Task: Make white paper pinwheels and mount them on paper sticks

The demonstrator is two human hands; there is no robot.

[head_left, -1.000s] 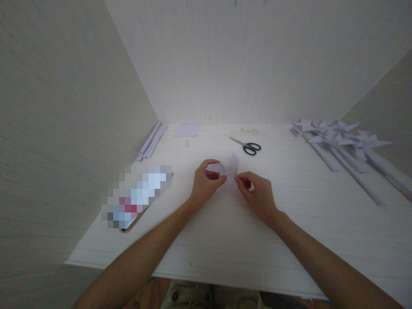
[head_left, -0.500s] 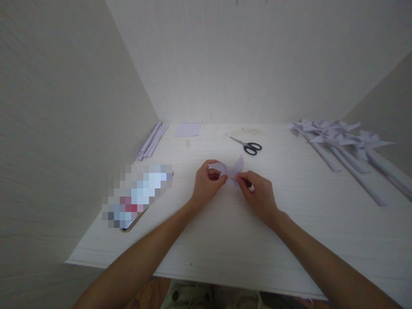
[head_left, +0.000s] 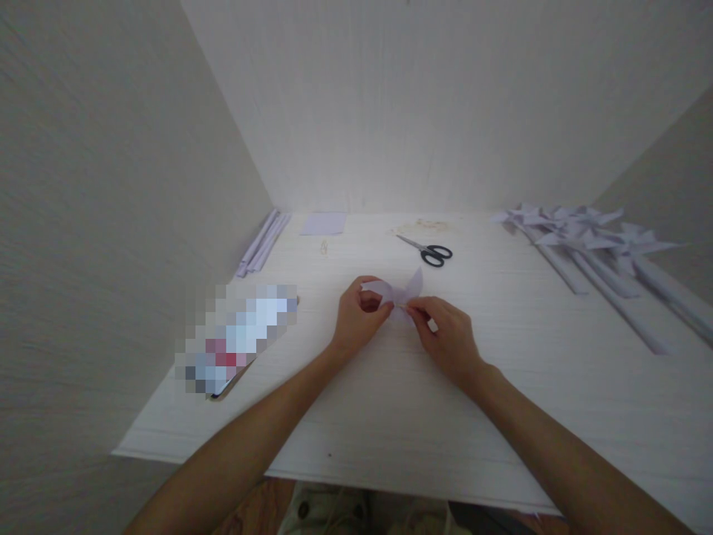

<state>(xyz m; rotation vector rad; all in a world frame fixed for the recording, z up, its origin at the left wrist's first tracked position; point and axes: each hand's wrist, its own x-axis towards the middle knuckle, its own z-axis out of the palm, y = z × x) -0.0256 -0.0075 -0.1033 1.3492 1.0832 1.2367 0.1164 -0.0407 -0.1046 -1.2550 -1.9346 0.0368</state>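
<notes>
Over the last second the right-hand flap of the folded paper piece [head_left: 402,294] has swung outward, while both hands have barely shifted, so the work seems to stay at its centre. The left hand [head_left: 357,319] pinches the paper's left side between thumb and fingers, and the right hand [head_left: 447,328] grips a thin pale sliver [head_left: 401,305], too small to identify, against its middle. The paper sits between them above the tabletop [head_left: 390,409], nearer the person than the scissors [head_left: 434,255].
</notes>
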